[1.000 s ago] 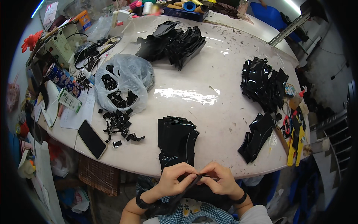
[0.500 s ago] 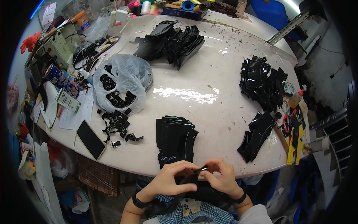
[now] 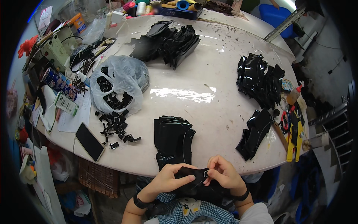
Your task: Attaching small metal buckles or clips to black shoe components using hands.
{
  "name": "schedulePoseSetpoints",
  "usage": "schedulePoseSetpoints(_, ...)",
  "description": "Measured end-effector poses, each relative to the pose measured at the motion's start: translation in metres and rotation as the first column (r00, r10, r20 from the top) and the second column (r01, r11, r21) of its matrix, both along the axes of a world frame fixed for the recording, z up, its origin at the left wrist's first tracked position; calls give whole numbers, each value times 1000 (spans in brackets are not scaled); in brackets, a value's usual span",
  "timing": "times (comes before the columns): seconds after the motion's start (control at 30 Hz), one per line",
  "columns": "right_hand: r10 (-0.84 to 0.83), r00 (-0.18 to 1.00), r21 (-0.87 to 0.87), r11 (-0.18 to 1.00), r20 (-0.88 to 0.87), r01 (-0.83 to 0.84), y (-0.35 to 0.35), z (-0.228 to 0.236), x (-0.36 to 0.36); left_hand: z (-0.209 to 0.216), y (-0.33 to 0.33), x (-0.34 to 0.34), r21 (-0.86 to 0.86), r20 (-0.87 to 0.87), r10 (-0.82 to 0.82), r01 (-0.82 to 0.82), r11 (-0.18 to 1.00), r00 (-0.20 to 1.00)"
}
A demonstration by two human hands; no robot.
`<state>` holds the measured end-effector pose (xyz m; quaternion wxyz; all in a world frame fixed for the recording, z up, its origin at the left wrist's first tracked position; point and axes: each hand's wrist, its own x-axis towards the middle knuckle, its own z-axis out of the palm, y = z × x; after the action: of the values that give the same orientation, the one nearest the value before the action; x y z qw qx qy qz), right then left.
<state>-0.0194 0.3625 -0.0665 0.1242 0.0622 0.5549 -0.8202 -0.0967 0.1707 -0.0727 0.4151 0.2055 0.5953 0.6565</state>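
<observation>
Workshop: cluttered table [image 3: 209, 74] stacked with black cut pieces [image 3: 261, 80].

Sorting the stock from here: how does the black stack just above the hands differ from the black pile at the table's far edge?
The near stack is neat, its pieces aligned flat; the far pile is fanned out and loose. The near stack lies by the hands, the far pile beyond the plastic bag. Both are black sheet pieces.

five black piece stacks [image 3: 173, 136], one phone [image 3: 90, 141].

A dark smartphone [image 3: 90, 141] lies at the table's [image 3: 209, 80] left edge — near it, a clear plastic bag [image 3: 118, 87] of small black clips.
</observation>
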Motion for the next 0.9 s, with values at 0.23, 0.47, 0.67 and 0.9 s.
schedulePoseSetpoints(0.23, -18, 1000, 38, 999, -3, 18, 5, -3, 4, 3, 5, 3, -32, -39, 83, -84, 996, 996)
schedulePoseSetpoints(0.47, 339, 938, 472, 840, -76, -265, 1, 1, 11, -7, 5, 4, 73, 208, 319, -340, 937, 924)
schedulePoseSetpoints(0.67, -621, 717, 331, 636, -317, 697, 71, 11, 25, -18, 1, -2, 201, 162, 113, -145, 969, 980)
schedulePoseSetpoints(0.9, -566, 629, 840, -266, -533, 473, 170, -74, 15, -8, -4, -2, 148, 87, 108, -120, 982, 990)
